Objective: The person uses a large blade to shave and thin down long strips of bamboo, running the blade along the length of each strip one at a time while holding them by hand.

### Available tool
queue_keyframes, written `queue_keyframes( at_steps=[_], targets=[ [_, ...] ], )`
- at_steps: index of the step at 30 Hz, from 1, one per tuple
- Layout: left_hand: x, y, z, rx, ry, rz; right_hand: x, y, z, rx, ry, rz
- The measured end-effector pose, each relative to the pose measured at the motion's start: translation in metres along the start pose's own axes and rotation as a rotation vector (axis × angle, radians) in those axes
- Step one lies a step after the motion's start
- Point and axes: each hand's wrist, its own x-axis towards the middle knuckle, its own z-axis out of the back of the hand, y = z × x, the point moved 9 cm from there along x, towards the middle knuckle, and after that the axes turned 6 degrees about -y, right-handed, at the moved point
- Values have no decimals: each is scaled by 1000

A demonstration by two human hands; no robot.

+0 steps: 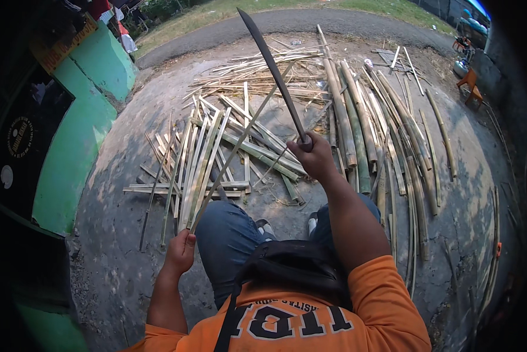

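Observation:
My right hand [315,156] is closed around the handle of a machete [273,67], whose long dark blade points up and away to the left. A long, thin bamboo strip [244,134] slants from lower left to upper right, its near end gripped in my left hand [181,251] beside my left knee. Its far part passes close to the blade; I cannot tell whether they touch. Just beyond my left hand leans a bundle of split bamboo slats [200,159]. Wider split pieces [262,154] lie crosswise ahead of my knees.
Whole bamboo poles [347,117] and long split lengths lie ahead to the right. A heap of thin strips [251,73] spreads farther off. A green wall [75,129] stands at left, an orange chair [470,84] at far right. A paved road [216,38] crosses beyond.

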Motion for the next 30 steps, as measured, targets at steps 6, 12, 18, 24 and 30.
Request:
queue_keyframes(
  at_steps=[6,12,18,24,30],
  targets=[
    [-14,-3,-3,3,30,36,4,-11,8,28,-43,-36],
    [-23,-10,-2,22,39,18,2,-2,2,261,-52,-80],
    [-28,-15,-3,27,39,-4,-3,2,-4,462,75,-154],
    [-30,-11,9,93,20,41,0,0,4,360,-2,-74],
    [-31,10,26,279,-18,63,12,-13,42,209,-299,-30]
  ],
)
